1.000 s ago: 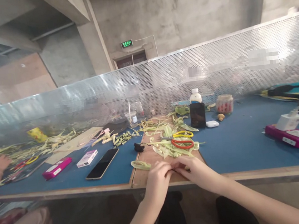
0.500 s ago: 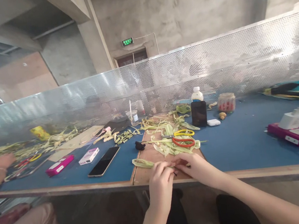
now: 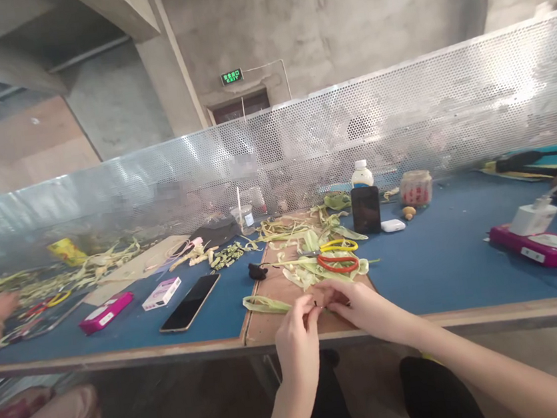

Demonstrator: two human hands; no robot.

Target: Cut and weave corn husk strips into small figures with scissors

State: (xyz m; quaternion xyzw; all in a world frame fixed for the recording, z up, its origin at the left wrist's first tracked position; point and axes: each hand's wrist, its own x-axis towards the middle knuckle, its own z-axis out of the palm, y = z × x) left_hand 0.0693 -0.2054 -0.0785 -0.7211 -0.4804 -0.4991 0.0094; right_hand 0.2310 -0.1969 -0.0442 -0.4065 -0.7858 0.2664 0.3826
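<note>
Half a second ago the dark bit (image 3: 316,304) showed under my fingertips; now it shows between them, pinched by my left grip (image 3: 295,336). I can't tell whether my right grip (image 3: 365,308) closes on it too. I judge this a small re-hold. On the surface (image 3: 262,326), husk (image 3: 272,305) lies at nine o'clock, scissors (image 3: 328,258) at one.

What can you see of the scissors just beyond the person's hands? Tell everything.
The scissors have one yellow and one red looped handle, plastic by their look. A short grey, metallic part shows to the left; the blade tips are hard to make out. They lie on pale green leaves over a brown board, handles toward the right, ungripped.
</note>
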